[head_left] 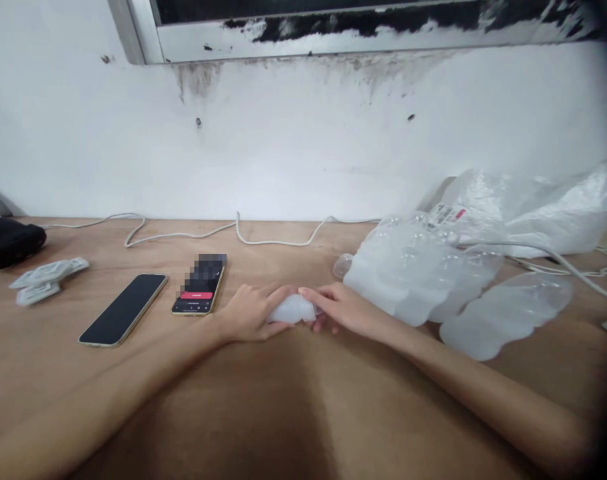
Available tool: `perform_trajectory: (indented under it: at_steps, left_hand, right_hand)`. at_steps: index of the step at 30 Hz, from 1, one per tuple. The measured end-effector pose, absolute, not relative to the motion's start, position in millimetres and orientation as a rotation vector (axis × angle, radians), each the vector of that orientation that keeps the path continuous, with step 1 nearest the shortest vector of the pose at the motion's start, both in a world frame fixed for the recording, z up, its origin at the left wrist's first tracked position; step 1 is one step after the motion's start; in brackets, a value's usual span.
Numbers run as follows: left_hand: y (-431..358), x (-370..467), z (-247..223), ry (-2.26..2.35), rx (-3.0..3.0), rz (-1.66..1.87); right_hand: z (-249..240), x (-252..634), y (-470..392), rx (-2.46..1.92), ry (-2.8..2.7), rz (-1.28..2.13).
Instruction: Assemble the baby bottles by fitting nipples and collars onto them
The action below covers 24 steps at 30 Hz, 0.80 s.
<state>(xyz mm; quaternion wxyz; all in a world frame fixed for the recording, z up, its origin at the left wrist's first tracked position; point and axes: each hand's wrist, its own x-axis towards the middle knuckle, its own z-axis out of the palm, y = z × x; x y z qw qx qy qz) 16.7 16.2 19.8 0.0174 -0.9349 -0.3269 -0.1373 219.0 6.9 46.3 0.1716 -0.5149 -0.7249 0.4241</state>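
A small frosted white plastic piece [290, 309] lies between my two hands, close to the table's middle. My left hand [256, 312] wraps round its left end, thumb below and fingers above. At the other end my right hand [336, 307] grips it with the thumb on top and fingers curled underneath. Much of the piece is covered by the fingers, so its full shape is hidden. Beyond my right hand, a pile of frosted, wavy-edged plastic pieces [413, 277] with clear rounded ends rests on the table. One similar piece [503, 317] sits apart at its right.
Two phones, a dark-screened one [123, 310] and one with a lit screen [199, 285], lie left of my hands. Farther left are white packets [48, 277] and a black case [10, 241]. A white cable [283, 241] runs along the wall; a clear plastic bag [523, 207] stands back right.
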Motion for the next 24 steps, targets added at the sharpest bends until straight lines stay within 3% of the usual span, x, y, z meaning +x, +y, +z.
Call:
perform_trajectory:
  at_steps: [3, 6, 19, 24]
  left_hand:
    - [22.0, 13.5, 22.1, -1.024, -3.0, -0.541]
    - [25.1, 12.0, 22.4, -1.01, -3.042, -0.623]
    - [18.5, 20.8, 14.9, -1.105, -2.765, -0.573]
    - [22.0, 23.4, 15.6, -1.243, -2.861, -0.702]
  right_hand:
    - [52.5, 224.3, 2.9, -1.211, -2.416, 0.478]
    - [54.1, 228.4, -0.6, -1.03, -2.59, 0.234]
    - [31.2, 204.9, -7.8, -1.201, -2.31, 0.667]
    - [36.0, 197.2, -14.0, -1.234, -2.325, 0.602]
